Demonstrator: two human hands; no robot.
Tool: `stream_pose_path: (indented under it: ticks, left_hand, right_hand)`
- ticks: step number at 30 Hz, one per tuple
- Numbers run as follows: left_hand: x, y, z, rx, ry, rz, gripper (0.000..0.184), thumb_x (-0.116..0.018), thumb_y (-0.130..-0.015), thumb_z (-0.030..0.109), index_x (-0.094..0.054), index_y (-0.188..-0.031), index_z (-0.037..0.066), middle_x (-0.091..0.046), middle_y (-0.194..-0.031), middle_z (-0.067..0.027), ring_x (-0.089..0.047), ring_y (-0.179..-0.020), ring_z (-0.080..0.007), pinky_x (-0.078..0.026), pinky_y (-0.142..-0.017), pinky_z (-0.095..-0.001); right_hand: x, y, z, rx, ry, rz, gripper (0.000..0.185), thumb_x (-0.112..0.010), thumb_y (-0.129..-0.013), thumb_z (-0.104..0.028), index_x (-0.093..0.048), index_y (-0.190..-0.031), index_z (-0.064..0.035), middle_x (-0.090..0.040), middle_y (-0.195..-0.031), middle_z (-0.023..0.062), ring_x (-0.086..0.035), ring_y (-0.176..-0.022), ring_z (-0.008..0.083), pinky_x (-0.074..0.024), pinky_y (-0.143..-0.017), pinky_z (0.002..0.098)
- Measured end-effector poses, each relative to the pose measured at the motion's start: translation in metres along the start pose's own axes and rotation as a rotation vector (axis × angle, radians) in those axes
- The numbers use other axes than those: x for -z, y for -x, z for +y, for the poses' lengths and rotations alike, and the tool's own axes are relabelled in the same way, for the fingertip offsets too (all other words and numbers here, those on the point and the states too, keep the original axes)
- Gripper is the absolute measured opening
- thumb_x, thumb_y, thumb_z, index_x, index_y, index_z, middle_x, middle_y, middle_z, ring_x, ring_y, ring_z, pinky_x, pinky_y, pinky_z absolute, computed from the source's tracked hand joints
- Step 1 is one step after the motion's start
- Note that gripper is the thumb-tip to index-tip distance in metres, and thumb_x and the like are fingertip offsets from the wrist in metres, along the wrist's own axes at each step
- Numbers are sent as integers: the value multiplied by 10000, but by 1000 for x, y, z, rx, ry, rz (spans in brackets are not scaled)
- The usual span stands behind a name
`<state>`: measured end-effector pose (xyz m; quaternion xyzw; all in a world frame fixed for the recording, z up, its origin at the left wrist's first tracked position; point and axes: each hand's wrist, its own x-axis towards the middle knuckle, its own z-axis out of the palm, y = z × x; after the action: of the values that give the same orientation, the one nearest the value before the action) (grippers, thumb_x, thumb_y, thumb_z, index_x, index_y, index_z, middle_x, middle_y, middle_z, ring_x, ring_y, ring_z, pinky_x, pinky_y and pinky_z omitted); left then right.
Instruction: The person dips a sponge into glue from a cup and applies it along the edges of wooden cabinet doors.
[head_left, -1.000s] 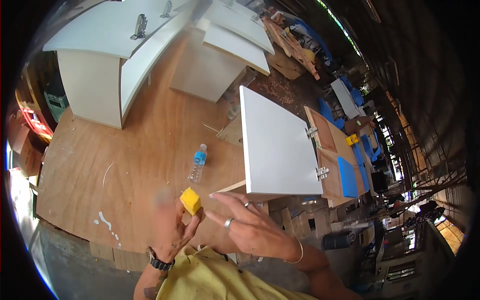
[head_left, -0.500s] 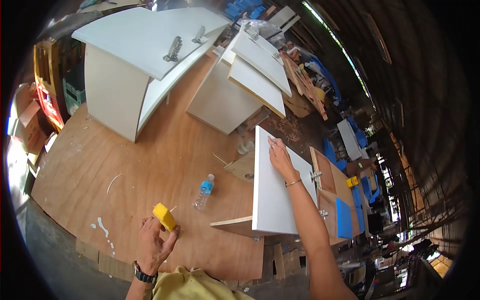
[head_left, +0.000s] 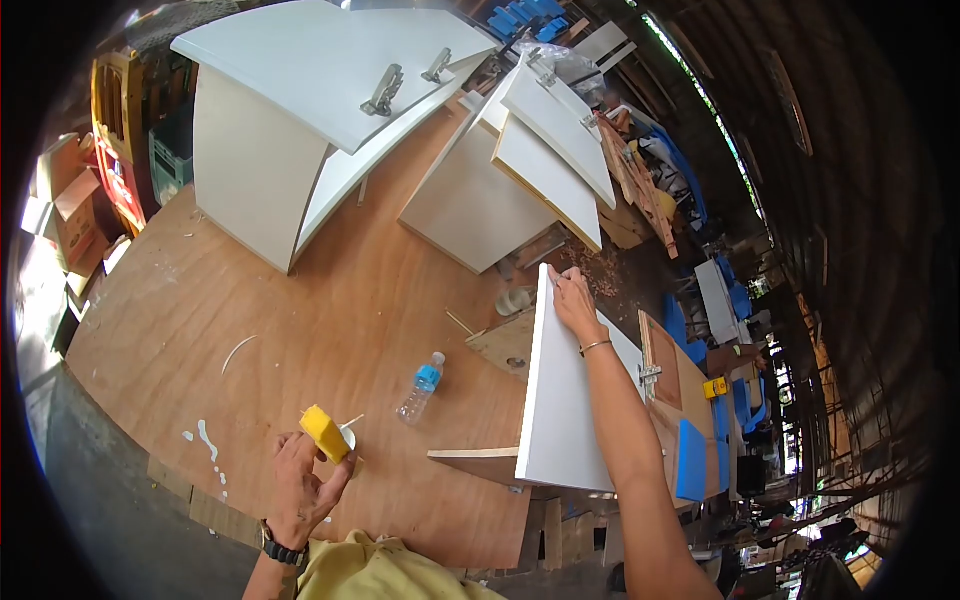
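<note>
My left hand (head_left: 300, 478) grips a yellow sponge (head_left: 325, 432) between thumb and fingers, above the wooden table. Just behind the sponge, a small white cup (head_left: 348, 437) with a thin stick is partly covered. A white cabinet door (head_left: 560, 400) stands tilted at the table's right side. At its upper edge is my right hand (head_left: 575, 300), fingers bent and pressed together; whatever they pinch, if anything, is too small to make out. A clear water bottle (head_left: 418, 390) with a blue label stands between my hands.
White cabinet boxes with hinged doors (head_left: 330, 70) (head_left: 480, 190) stand at the table's far side. White glue-like spots (head_left: 208, 440) mark the plywood tabletop (head_left: 300, 340). A blue pad (head_left: 690, 460) lies on the right beyond the door. Crates (head_left: 170, 155) are at the left.
The view has shifted, so the cabinets sit further right. My right hand remains at the door's upper edge, its fingers now closer to the corner. The left hand still holds the sponge, and the cup shows more.
</note>
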<state>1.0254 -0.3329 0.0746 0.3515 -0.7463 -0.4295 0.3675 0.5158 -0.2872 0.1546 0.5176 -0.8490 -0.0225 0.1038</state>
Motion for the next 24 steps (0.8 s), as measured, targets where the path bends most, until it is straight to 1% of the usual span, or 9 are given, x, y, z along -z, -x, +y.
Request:
stream_pose_path:
  ticks: [3, 6, 15, 21, 24]
  left_hand:
    - [-2, -2, 4, -11, 13, -9, 168, -740, -719, 150, -639, -836, 86, -561, -688, -34, -517, -642, -192, -368, -721, -332]
    - [-2, -2, 8, -19, 27, -22, 167, -739, -720, 149, -638, -837, 86, -560, -690, -33, -512, -639, -188, -366, -720, -328]
    - [-3, 5, 7, -4, 35, -36, 166, -733, -728, 149, -642, -851, 85, -566, -710, -40, -516, -664, -199, -370, -736, -329]
    - [-1, 7, 11, -9, 41, -31, 167, -734, -731, 147, -640, -853, 80, -565, -712, -41, -518, -675, -201, -371, -741, -327]
    - [-2, 9, 10, -19, 51, -26, 166, -735, -731, 144, -639, -849, 79, -566, -712, -43, -518, -675, -202, -369, -744, -326]
  right_hand:
    - [-2, 0, 3, 15, 22, 5, 387, -482, -919, -105, -591, -1289, -149, -520, -1060, 180, -519, -968, 366, -434, -885, 444]
    - [1, 5, 3, 51, -22, 11, 359, -478, -922, -105, -616, -1252, -136, -521, -1050, 188, -521, -963, 370, -435, -885, 445]
    - [9, 23, -8, 65, -112, 39, 240, -501, -901, -78, -657, -1067, -3, -521, -1079, 211, -524, -997, 391, -432, -908, 447]
    - [6, 34, -6, 78, -71, 28, 197, -519, -898, -74, -658, -993, 29, -519, -1093, 212, -523, -1001, 390, -436, -908, 438]
    - [6, 40, -12, 102, -96, 88, 195, -524, -903, -89, -663, -877, 46, -525, -1080, 202, -541, -985, 381, -461, -876, 459]
